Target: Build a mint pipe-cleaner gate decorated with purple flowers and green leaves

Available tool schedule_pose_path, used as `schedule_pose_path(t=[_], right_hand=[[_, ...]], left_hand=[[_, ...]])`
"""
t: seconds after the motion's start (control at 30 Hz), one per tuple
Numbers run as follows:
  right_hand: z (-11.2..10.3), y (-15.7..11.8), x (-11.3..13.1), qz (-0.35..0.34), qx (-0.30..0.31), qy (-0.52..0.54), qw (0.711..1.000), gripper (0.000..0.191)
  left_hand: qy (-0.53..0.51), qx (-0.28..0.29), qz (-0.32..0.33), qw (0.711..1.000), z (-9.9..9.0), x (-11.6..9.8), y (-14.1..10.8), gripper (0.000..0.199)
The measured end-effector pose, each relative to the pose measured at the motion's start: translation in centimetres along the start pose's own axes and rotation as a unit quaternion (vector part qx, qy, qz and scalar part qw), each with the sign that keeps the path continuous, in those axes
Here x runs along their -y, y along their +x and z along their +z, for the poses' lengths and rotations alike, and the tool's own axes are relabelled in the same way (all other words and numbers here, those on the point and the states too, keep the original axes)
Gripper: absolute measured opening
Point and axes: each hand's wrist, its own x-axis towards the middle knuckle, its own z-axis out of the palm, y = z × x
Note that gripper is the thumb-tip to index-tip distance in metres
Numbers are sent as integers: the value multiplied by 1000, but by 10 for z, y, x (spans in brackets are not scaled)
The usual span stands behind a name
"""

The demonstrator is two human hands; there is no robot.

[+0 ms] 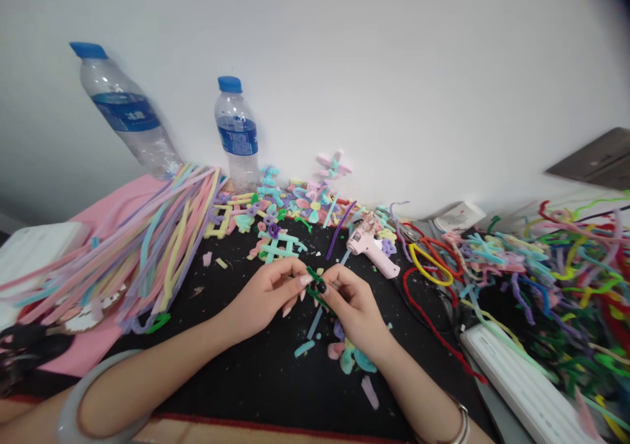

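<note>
Both hands meet over the black mat [216, 378], pinching a short dark green pipe cleaner [315, 275] between them. My left hand [270, 294] grips it with thumb and index finger from the left. From the right, my right hand [355, 307] holds it the same way, its dark-nailed thumb pressed on the green fuzz. How the piece is bent is partly hidden by the fingers. Just below my right hand lie pastel petal-shaped pieces [347, 359]. A pale blue glue stick [314, 323] rests under the hands, and a mint lattice piece [281, 246] sits behind them.
A pink hot glue gun [373, 252] lies behind my right hand. Pastel pipe cleaners [167, 234] fan out at left, near two plastic bottles [237, 136] [128, 113]. Tangled coloured pipe cleaners [581, 300] and a white power strip [516, 378] occupy the right. Black-handled scissors [34, 349] lie far left.
</note>
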Motion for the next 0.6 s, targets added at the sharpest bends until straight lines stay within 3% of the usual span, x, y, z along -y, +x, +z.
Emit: schedule_pose_path(t=[0.13,0.23,0.4,0.47,0.6], right_hand=[[-1,2,-1,13,15,50,999,22],[-5,4,0,-2,8,4,1000,18],[-12,7,2,-56,-84,-111,989,18],[-13,7,2,-63,-87,-134,985,15],[-12,7,1,-79,-67,-190,976,10]], left_hand=[[-1,-47,4,999,-2,2,1,22],[-22,-80,4,997,-4,3,3,19],[-132,10,-27,991,-5,3,3,18],[-143,43,-27,988,-6,3,2,16],[-91,47,6,995,-8,4,0,11]])
